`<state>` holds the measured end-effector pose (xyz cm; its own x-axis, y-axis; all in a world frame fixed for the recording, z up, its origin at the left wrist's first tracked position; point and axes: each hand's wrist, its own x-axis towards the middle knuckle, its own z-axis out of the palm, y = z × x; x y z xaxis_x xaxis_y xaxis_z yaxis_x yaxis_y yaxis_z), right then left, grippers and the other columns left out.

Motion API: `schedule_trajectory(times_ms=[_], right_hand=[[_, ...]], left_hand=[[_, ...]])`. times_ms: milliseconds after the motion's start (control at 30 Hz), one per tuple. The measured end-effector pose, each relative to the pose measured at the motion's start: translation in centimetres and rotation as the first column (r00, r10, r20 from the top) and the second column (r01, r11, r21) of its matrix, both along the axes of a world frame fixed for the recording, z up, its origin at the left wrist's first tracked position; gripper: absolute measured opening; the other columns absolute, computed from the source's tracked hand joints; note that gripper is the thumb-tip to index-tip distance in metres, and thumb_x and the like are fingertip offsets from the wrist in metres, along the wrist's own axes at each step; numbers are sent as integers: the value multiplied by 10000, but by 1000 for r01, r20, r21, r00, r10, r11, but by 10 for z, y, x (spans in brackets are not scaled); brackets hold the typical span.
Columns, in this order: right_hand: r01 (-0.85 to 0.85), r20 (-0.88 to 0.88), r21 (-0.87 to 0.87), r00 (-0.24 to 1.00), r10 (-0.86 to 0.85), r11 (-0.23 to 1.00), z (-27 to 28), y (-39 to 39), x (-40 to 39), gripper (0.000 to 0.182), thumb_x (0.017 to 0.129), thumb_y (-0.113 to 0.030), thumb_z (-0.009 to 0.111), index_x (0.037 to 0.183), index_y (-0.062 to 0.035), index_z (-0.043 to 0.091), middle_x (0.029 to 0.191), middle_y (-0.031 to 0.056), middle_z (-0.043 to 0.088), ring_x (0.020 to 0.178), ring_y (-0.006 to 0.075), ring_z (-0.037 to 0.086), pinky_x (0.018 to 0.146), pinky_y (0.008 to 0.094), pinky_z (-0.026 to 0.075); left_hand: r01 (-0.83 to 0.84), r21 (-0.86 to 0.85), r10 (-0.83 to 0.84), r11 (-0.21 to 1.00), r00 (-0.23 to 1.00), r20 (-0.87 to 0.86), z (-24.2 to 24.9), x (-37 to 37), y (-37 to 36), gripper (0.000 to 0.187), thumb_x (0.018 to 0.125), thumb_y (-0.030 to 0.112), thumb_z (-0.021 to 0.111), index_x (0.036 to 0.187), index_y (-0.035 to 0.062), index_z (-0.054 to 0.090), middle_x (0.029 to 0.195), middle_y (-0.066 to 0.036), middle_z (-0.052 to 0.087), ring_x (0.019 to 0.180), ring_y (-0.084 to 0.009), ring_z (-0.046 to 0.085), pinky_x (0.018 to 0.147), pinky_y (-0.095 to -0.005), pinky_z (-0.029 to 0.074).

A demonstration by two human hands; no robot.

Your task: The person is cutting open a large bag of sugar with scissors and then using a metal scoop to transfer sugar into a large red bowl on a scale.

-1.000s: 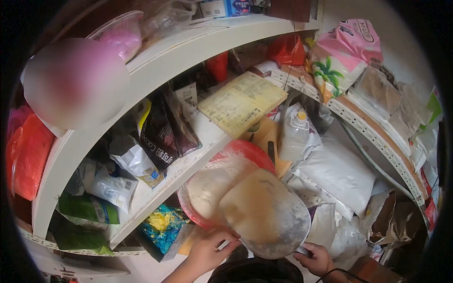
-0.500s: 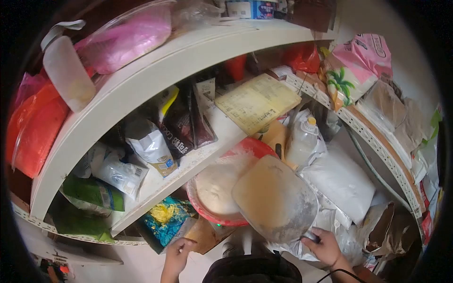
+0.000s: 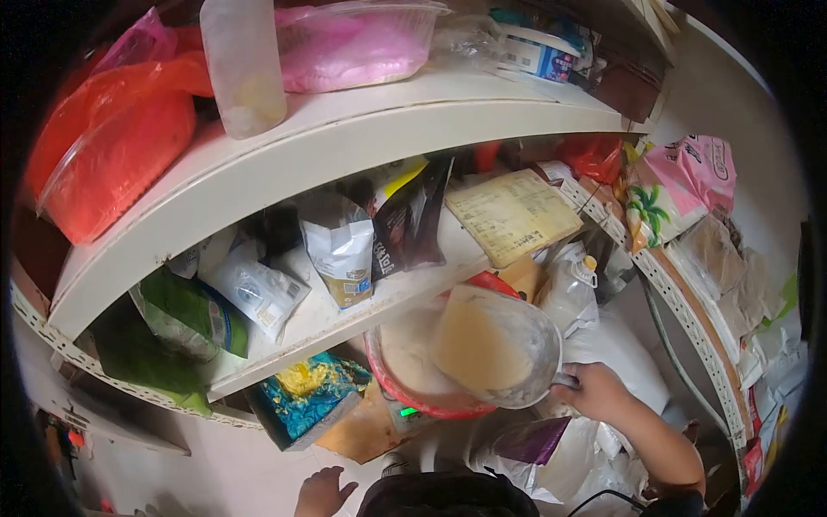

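My right hand (image 3: 593, 392) is wrapped round the short handle of a large scoop (image 3: 500, 345) with pale powder in it. The scoop is over the right part of a red-rimmed basin (image 3: 401, 392) that holds whitish powder. Near the bottom edge, my left hand (image 3: 323, 493) hangs with thumb and fingers apart and nothing in it. A box with blue lining and yellow lumps (image 3: 306, 388) stands left of the basin. Part of a scale with a green display (image 3: 408, 412) shows under the basin's front edge.
White shelves (image 3: 379, 121) curve above, with bags, a bottle (image 3: 245, 69) and plastic tubs. A yellowed notebook (image 3: 512, 215) lies on the lower shelf. To the right are a capped jug (image 3: 573, 289), a large white sack (image 3: 620, 349) and a perforated metal shelf edge (image 3: 689, 319).
The scoop has moved up and left, further over the basin, with my right hand. My left hand has dropped lower, away from the box. The view has shifted, showing more of the upper shelf.
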<state>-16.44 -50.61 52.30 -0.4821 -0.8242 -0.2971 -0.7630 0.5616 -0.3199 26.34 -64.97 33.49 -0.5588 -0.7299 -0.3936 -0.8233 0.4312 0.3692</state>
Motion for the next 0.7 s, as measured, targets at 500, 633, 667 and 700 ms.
schedule_trajectory(times_ms=[500,633,667,700], right_hand=[[-171,-211,98,959,188,980,38,-13,1,373,818,-323,651,1060,-39,635,836,181,665,804,364,643,719,445,505],[-196,-240,104,947,215,975,40,-12,2,365,821,-307,645,1062,-33,633,857,187,664,823,371,637,728,450,501],[-198,-252,106,943,219,975,41,-12,2,365,822,-304,644,1063,-32,632,863,189,663,827,373,636,731,452,500],[-204,-251,90,943,220,975,42,-12,3,352,824,-302,639,1048,-32,631,854,196,660,828,375,637,734,457,500]], left_hand=[[-5,27,5,1000,1000,3,1,-1,-9,510,829,450,626,1146,51,600,1107,-176,634,1028,-347,597,885,-432,474],[-3,25,4,1000,1000,-10,0,0,-10,501,827,431,637,1135,37,604,1109,-176,635,1027,-346,598,885,-429,476],[3,13,-3,1000,1000,-23,-2,2,-10,499,827,428,638,1134,35,605,1109,-176,635,1027,-346,599,885,-428,476],[10,0,-9,1000,999,-37,-6,3,-11,497,827,425,639,1132,33,606,1109,-176,635,1027,-345,599,885,-427,477]])
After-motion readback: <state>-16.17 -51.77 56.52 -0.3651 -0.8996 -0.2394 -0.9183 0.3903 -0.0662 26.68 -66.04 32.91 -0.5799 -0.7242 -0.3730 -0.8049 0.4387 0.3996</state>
